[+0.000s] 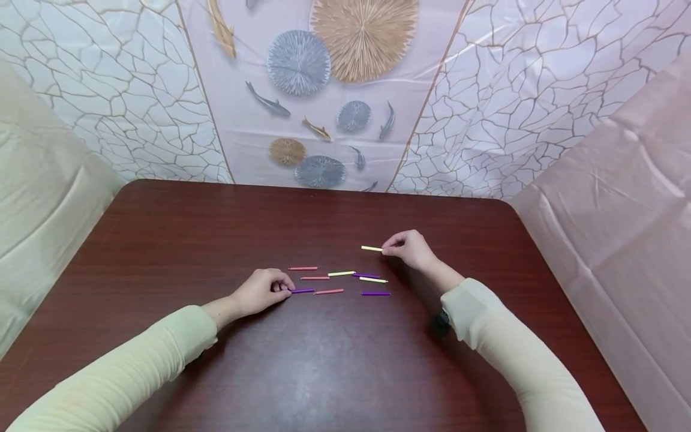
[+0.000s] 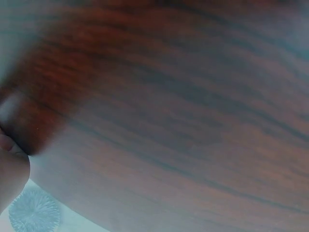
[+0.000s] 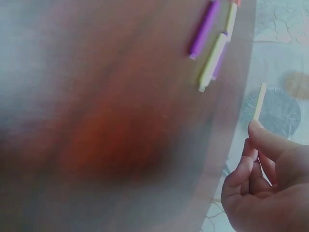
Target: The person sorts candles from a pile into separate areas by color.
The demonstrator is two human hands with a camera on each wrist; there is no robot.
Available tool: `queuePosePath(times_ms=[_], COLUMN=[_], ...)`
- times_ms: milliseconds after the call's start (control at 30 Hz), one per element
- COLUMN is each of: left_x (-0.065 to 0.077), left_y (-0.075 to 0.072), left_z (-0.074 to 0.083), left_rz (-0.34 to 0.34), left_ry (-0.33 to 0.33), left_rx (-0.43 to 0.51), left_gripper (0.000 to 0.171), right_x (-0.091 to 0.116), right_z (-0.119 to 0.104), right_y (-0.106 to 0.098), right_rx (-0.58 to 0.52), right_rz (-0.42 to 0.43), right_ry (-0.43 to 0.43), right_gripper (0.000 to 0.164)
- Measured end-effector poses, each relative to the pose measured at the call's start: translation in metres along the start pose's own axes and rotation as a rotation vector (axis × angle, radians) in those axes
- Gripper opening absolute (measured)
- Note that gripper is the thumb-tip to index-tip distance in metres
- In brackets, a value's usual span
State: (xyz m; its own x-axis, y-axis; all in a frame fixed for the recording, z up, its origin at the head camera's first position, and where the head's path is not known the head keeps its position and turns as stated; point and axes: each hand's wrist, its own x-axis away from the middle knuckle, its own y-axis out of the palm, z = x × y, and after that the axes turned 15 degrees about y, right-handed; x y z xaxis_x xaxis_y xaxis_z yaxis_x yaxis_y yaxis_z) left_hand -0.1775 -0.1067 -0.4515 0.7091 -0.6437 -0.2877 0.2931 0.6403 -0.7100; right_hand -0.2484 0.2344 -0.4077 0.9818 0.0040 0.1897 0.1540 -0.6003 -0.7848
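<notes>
My right hand [image 1: 412,248] pinches a thin yellow stick [image 1: 371,248] by one end, between thumb and fingertips. In the right wrist view, this stick [image 3: 260,101] points up and away from the thumb. On the left, my left hand [image 1: 263,292] has its thumb and fingertips at the left end of a purple stick [image 1: 303,291] near the table surface. Only a bit of the left hand [image 2: 13,174] shows at the edge of the left wrist view; its fingertips are hidden there. Between the hands lie red sticks [image 1: 329,291], yellow sticks [image 1: 341,273] and purple sticks [image 1: 375,293].
The dark red-brown wooden table [image 1: 302,372] has rounded far corners. Behind it hangs a patterned cloth [image 1: 254,144] with fish and round shapes; a plain pale cloth [image 1: 621,210] drapes on the right side. A yellow stick [image 1: 373,279] lies partly across a purple one.
</notes>
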Motion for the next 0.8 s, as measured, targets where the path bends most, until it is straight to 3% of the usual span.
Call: queuePosePath(times_ms=[433,800], left_x=[0.002,0.001], left_y=[-0.001,-0.002], left_z=[-0.001,0.001], left_rz=[-0.003,-0.005], left_ry=[0.013,0.003], left_rx=[-0.001,0.007], left_gripper=[0.005,0.005], right_x=[-0.025,-0.047], right_z=[-0.026,-0.026], right_y=[0.009,0.025], right_rx=[0.026,0.054], right_rz=[-0.011,-0.005], right_ry=[0.018,0.081], right_gripper=[0.012,0.013])
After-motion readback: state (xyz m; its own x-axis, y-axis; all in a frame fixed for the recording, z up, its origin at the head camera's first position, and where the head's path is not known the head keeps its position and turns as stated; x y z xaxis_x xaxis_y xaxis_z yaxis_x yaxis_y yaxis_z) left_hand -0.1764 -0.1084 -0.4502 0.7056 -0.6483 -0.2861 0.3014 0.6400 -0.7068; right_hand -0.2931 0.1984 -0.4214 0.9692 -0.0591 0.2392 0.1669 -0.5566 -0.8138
